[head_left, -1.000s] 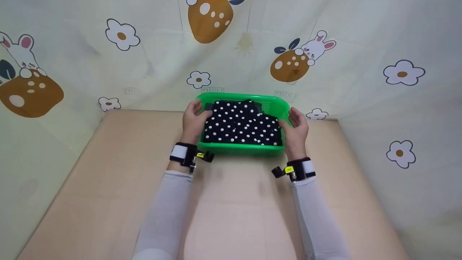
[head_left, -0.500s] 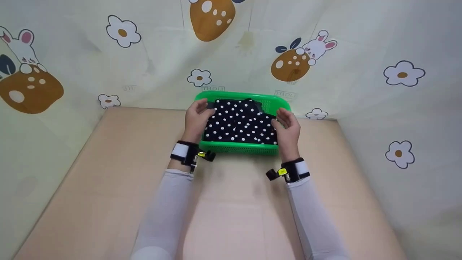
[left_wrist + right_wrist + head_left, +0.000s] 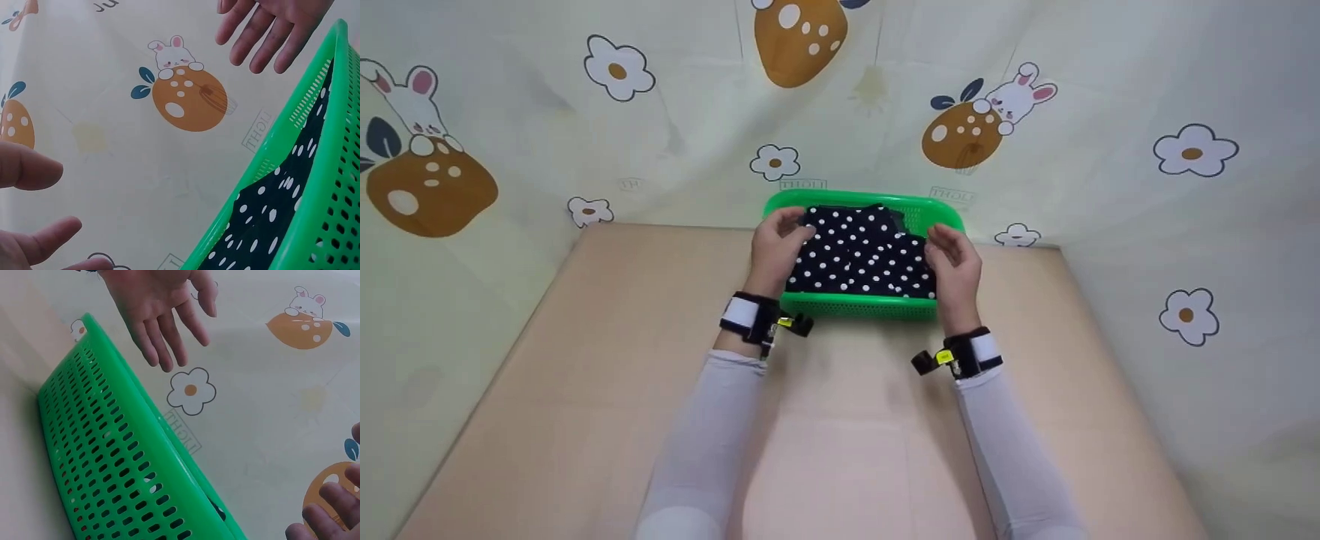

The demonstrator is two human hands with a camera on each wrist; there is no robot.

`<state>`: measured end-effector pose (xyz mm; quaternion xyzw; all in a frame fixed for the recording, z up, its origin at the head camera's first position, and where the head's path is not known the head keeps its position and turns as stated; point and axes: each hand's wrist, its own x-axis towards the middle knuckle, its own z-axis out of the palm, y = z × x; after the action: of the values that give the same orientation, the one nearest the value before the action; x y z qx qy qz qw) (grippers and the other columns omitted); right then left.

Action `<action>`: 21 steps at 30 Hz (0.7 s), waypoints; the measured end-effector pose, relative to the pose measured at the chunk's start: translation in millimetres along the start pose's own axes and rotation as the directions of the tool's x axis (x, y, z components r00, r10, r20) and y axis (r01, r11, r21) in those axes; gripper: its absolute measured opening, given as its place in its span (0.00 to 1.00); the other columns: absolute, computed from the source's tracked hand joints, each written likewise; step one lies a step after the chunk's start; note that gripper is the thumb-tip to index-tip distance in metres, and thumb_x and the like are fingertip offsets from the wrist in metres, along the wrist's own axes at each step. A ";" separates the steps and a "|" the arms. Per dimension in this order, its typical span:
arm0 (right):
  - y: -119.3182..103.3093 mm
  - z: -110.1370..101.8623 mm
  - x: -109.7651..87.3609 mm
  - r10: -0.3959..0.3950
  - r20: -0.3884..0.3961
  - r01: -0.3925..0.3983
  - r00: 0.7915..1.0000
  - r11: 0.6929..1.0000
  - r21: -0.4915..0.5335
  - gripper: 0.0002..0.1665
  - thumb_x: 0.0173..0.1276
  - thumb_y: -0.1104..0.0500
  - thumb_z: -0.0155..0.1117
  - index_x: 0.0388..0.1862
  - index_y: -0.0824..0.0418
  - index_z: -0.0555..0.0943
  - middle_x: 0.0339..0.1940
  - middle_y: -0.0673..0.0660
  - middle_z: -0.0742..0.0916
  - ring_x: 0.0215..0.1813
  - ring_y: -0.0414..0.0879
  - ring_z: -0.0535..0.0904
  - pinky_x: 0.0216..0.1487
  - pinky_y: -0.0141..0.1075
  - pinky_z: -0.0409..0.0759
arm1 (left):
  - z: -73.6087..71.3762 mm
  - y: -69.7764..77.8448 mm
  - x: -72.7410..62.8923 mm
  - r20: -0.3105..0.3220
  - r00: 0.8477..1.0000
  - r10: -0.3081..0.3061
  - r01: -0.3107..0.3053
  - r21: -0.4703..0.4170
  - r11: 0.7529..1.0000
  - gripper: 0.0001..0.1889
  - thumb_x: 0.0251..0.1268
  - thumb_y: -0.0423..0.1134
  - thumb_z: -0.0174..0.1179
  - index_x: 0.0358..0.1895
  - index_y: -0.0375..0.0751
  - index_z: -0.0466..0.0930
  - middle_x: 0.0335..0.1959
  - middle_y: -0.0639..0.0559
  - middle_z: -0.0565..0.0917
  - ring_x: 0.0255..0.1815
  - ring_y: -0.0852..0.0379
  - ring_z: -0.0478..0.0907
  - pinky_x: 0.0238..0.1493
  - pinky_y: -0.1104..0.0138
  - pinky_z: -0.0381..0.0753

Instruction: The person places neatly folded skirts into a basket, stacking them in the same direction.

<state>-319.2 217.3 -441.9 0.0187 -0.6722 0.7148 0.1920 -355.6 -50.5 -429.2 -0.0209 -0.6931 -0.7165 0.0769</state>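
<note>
A green plastic basket (image 3: pixel 855 301) with perforated walls stands against the back wall in the head view. In it lies a folded black cloth with white polka dots (image 3: pixel 859 259), a darker edge of fabric showing behind it. My left hand (image 3: pixel 775 253) is above the basket's left end, fingers loosely bent and thumb toward the cloth. Over the right end is my right hand (image 3: pixel 956 266), posed much the same. Both wrist views show the hands apart from the basket's rim, with nothing between the fingers. The basket's near wall hides most of the cloth in the right wrist view.
A tan tabletop (image 3: pixel 840 450) runs up to a pale fabric wall (image 3: pixel 690 135) printed with rabbits, brown fruit and flowers. The wall encloses the table at the back and both sides. Each wrist wears a black strap with a small camera (image 3: pixel 795 324).
Over the last second my right hand has moved inward to the left, over the basket's end. My left hand has shifted slightly right. The basket and cloth look nearly unchanged.
</note>
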 end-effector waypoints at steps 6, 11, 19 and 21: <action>4.0 14.1 2.8 -0.055 0.064 0.059 0.996 0.996 -0.060 0.25 0.77 0.68 0.62 0.70 0.67 0.76 0.68 0.64 0.84 0.71 0.52 0.79 0.74 0.42 0.77 | 4.2 -5.3 1.6 0.018 1.000 0.013 -0.014 0.036 0.999 0.22 0.72 0.34 0.65 0.67 0.34 0.78 0.71 0.36 0.78 0.74 0.38 0.73 0.77 0.53 0.72; 7.3 22.0 -4.9 -0.086 0.165 0.114 0.983 0.979 -0.169 0.27 0.76 0.65 0.65 0.72 0.63 0.76 0.70 0.63 0.83 0.73 0.56 0.78 0.76 0.51 0.77 | 5.6 -9.9 -8.6 0.119 0.993 0.003 -0.021 0.146 0.989 0.23 0.74 0.37 0.65 0.69 0.37 0.78 0.72 0.38 0.78 0.75 0.38 0.73 0.77 0.53 0.74; 6.8 8.1 -15.4 -0.161 0.320 0.295 0.934 0.850 -0.435 0.30 0.74 0.58 0.69 0.73 0.58 0.78 0.72 0.61 0.83 0.76 0.54 0.76 0.78 0.54 0.74 | 14.9 0.0 -24.2 0.263 0.965 0.008 -0.134 0.464 0.876 0.27 0.72 0.43 0.67 0.71 0.42 0.77 0.73 0.43 0.78 0.75 0.42 0.75 0.76 0.51 0.75; 7.0 4.6 -20.8 -0.182 0.355 0.355 0.917 0.779 -0.517 0.31 0.74 0.58 0.70 0.74 0.59 0.77 0.73 0.62 0.82 0.77 0.55 0.75 0.79 0.53 0.73 | 15.9 0.3 -29.1 0.275 0.961 0.013 -0.167 0.545 0.822 0.28 0.71 0.44 0.67 0.71 0.41 0.77 0.74 0.43 0.77 0.77 0.43 0.73 0.78 0.51 0.73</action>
<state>-303.1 207.5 -454.1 0.1597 -0.8658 0.4342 0.1905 -328.1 -32.3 -432.4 -0.1236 -0.8755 -0.4665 0.0223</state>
